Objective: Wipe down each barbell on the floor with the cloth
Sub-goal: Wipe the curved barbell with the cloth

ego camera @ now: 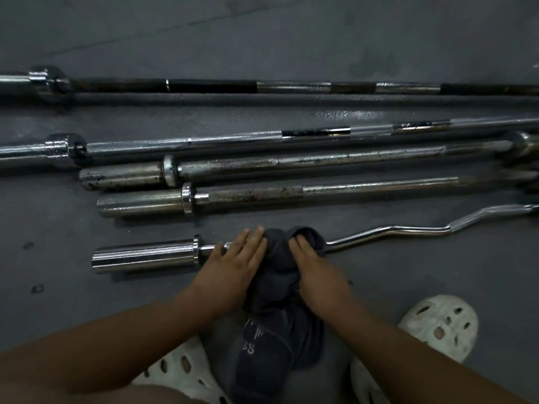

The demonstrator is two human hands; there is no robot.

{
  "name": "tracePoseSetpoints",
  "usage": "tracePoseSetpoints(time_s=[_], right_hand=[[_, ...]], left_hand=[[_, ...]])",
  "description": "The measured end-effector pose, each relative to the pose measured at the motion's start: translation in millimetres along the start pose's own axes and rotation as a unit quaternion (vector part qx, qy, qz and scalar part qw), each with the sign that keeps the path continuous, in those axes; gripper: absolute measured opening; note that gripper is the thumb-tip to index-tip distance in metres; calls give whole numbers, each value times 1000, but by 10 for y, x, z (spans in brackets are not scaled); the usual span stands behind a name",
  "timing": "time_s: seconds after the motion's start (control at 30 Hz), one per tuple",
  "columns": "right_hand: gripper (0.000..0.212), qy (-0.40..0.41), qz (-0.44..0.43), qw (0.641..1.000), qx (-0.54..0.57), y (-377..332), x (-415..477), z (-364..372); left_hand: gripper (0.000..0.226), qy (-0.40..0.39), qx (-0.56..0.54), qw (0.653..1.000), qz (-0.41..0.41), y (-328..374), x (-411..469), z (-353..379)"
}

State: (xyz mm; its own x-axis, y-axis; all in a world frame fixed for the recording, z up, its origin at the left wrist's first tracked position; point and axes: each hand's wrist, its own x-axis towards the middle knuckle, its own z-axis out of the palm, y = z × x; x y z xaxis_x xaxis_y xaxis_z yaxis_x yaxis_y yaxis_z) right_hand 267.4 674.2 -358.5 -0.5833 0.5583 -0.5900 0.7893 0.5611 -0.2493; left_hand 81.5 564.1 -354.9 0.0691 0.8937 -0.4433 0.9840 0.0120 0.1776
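Several barbells lie side by side on the dark floor. Nearest to me is a shiny curl bar (388,230) with a wavy shaft and a thick sleeve at its left end. A dark grey cloth (280,275) is draped over its shaft just right of the collar. My left hand (233,263) lies on the bar and the cloth's left edge with straight fingers. My right hand (315,266) presses on the cloth, its fingertips tucked into the folds. Behind the curl bar lie two short rusty bars (291,193) (306,163) and two long bars (204,141) (204,86).
Two white perforated clogs (443,325) (180,371) stand on the floor by my forearms at the bottom. Bare dark floor (262,30) stretches beyond the farthest bar. Small marks dot the floor at the left.
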Motion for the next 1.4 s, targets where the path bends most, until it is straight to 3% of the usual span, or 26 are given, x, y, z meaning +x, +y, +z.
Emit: tracePoseSetpoints(time_s=[0.13,0.3,0.63,0.9,1.07,1.2,1.4], right_hand=[[54,85,59,994,29,201,-10,-292],[31,131,-62,989,-21,29,-138,-590],[27,236,-150,960,-4,210,-957,-805],[34,339,-193,921,-3,539,-2095,-1168],[34,392,-195,899,17,753,-2502,-1311],[34,405,-164,900,16,1133,-2480,-1473],[34,378,-92,921,19,1758,-1930,-1442]], left_hand=[[96,46,-12,998,49,-102,161,-476],[87,79,17,994,75,36,57,-1019],[92,19,83,996,-14,789,-712,-1654],[98,51,122,988,-75,1736,-1433,-1976],[93,69,149,980,-112,2260,-1421,-2177],[83,71,80,984,-143,2586,-898,-2032],[80,29,-85,968,-234,2544,122,-1110]])
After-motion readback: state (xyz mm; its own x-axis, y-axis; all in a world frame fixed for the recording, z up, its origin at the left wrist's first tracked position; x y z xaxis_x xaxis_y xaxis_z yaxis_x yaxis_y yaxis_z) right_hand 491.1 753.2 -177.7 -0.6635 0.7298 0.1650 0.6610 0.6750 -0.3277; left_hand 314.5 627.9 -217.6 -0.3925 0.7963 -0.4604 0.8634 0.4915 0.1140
